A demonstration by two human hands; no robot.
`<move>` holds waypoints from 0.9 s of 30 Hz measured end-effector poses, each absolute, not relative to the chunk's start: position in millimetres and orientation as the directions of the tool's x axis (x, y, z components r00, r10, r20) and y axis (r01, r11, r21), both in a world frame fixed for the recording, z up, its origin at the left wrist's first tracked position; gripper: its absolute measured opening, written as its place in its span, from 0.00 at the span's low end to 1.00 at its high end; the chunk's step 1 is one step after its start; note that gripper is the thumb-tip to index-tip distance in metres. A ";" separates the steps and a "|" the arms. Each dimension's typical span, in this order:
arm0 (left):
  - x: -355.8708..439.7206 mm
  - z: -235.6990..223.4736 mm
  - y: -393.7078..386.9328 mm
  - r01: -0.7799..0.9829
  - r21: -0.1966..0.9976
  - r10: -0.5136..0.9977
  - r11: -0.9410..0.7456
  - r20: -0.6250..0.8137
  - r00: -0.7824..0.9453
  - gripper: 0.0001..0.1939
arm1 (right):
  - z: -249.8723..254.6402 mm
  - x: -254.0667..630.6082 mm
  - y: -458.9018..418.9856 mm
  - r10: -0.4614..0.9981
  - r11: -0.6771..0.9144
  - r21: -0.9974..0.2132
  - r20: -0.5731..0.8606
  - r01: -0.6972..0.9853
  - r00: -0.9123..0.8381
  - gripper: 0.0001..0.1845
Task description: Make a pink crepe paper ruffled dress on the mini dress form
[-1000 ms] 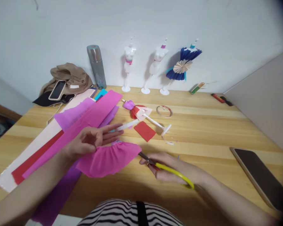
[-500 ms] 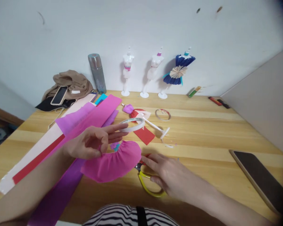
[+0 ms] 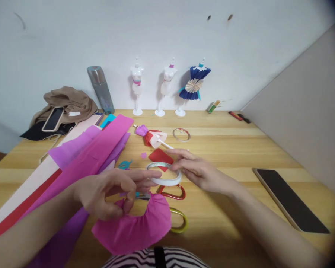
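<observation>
Left hand (image 3: 108,193), lower centre-left: thumb and index finger pinching gathered magenta crepe paper (image 3: 139,227), other fingers at the roll of white tape (image 3: 167,181); right hand (image 3: 203,172), right of centre: fingers gripping the roll's far side; scissors (image 3: 178,196) on the desk (image 3: 223,230) below.

A craft workspace: coloured paper (image 3: 80,163), scissors (image 3: 181,220) and dress forms (image 3: 137,80) on a wooden table (image 3: 226,149).

no readable text, brand, label, number or sign, white tag (image 3: 75,114) on brown cloth (image 3: 68,100) showing no legible lettering
</observation>
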State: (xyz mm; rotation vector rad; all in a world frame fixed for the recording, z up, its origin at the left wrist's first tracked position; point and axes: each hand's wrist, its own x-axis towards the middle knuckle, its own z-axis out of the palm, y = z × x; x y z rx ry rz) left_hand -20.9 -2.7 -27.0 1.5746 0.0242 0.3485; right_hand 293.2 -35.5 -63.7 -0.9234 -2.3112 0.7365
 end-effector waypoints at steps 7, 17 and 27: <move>-18.0 -29.2 1.1 -0.137 0.988 0.237 0.069 0.118 0.964 0.02 | -48.9 299.3 -44.5 0.622 0.495 -0.845 0.180 0.204 -0.762 0.11; -36.6 -34.7 19.3 -0.245 0.955 0.352 0.165 0.175 0.920 0.03 | -55.3 381.7 -83.9 0.998 0.070 -0.759 0.052 0.648 -0.047 0.11; -13.5 -30.1 44.2 -0.362 0.923 0.456 0.132 0.268 0.849 0.03 | -119.1 352.7 -82.0 0.998 -0.065 -0.654 -0.056 0.753 0.037 0.19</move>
